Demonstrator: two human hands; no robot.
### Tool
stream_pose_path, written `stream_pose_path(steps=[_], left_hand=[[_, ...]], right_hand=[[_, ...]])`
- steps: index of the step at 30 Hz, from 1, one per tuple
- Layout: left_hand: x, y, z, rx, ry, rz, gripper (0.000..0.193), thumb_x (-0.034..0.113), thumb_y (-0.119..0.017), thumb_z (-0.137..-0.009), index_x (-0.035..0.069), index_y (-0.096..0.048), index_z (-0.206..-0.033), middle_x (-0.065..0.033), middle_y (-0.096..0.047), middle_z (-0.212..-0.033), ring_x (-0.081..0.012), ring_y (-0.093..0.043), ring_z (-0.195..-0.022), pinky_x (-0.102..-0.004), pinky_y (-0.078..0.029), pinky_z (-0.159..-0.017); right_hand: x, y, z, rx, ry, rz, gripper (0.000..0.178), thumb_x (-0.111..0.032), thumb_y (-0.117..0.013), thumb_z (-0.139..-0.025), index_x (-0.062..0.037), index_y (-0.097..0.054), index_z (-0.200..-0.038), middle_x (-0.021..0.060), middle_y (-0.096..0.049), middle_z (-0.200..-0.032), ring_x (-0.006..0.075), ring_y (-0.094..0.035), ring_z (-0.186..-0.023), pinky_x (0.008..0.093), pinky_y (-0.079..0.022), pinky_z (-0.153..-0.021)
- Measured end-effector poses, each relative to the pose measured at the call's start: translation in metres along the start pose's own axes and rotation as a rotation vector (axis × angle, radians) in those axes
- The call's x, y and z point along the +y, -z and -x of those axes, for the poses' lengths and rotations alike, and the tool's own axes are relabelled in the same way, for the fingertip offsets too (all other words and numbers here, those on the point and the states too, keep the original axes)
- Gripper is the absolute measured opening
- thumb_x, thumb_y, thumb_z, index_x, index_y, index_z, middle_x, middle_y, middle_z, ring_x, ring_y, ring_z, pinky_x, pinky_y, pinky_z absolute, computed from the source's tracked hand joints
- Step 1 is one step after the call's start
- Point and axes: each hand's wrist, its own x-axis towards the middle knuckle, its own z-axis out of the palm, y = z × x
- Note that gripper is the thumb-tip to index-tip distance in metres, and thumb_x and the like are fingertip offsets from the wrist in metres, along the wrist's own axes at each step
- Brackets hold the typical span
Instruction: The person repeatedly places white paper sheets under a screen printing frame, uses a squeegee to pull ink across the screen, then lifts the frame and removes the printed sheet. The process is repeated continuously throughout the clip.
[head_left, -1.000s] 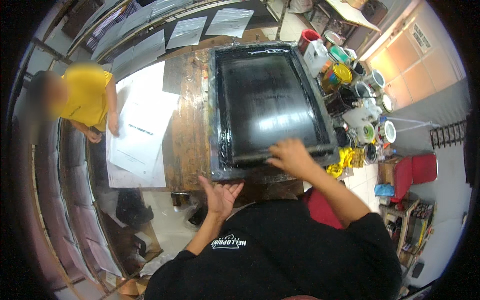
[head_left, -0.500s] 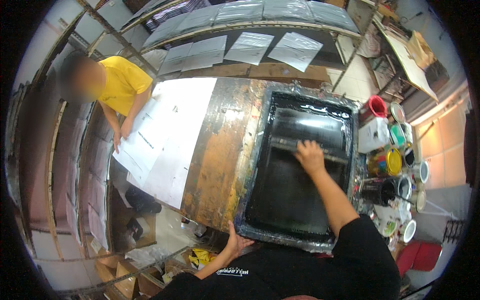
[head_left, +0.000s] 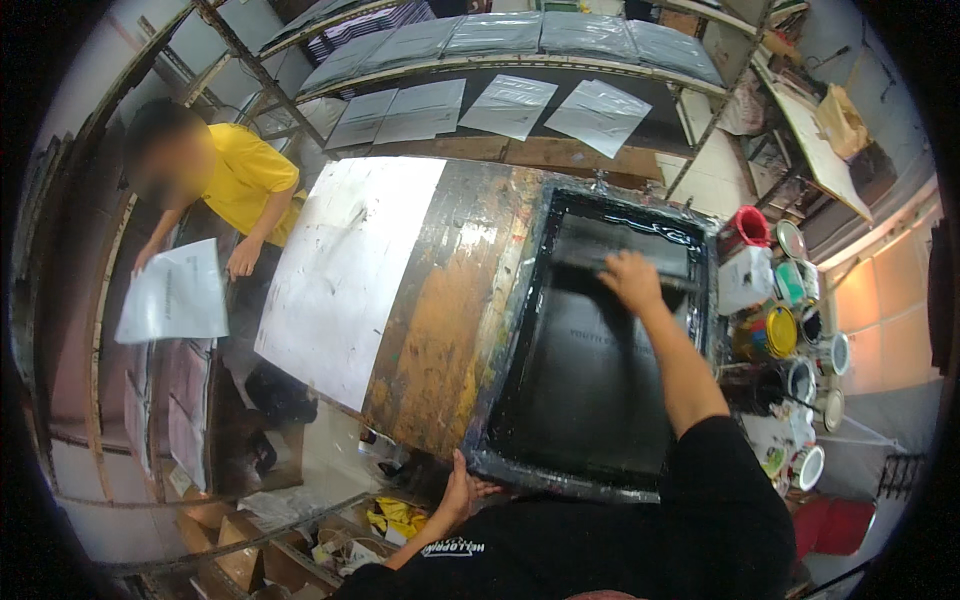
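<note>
A screen-printing frame with dark, ink-wet rails lies at the right of the worktable. Inside it, my right hand is closed over the top of a squeegee, a long bar set crosswise on the far half of the dark mesh. Faint lettering shows on the mesh just on the near side of the bar. Down at the frame's near left corner, my left hand grips the edge, thumb up along its side and fingers at the near rail. Black ink gleams along the far rail.
Left of the frame is the stained wooden tabletop with a white board. A co-worker in yellow holds a printed sheet beside a rack. Ink cans crowd the right edge. Shelves with sheets stand behind.
My right hand and the squeegee have moved a little away from me, and lettering now shows on the mesh. The co-worker has carried the sheet leftward off the white board. My left hand stays put.
</note>
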Motion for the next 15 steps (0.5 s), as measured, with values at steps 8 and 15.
stream_pose_path(steps=[8, 15], left_hand=[[0.04, -0.014, 0.022, -0.322, -0.154, 0.025, 0.1, 0.078, -0.029, -0.096, -0.002, -0.011, -0.152, -0.0387, -0.046, -0.136, -0.0489, -0.051, -0.13, -0.0546, -0.044, -0.11], [0.123, -0.082, 0.063, -0.86, -0.78, -0.01, 0.083, 0.066, -0.034, -0.102, 0.0, -0.026, -0.152, -0.0271, -0.036, -0.155, -0.0409, -0.036, -0.146, -0.0519, -0.023, -0.123]], right_hand=[[-0.19, 0.169, 0.209, -0.298, -0.088, -0.087, 0.045, -0.043, -0.072, -0.087, -0.0065, -0.058, -0.109, 0.0144, -0.062, -0.098, 0.0361, -0.065, -0.094, 0.0473, -0.056, -0.071], [-0.233, 0.297, 0.161, 0.235, -0.03, 0.163, 0.032, -0.031, -0.069, -0.085, -0.0056, -0.062, -0.103, 0.0128, -0.058, -0.094, 0.0327, -0.057, -0.098, 0.0538, -0.039, -0.095]])
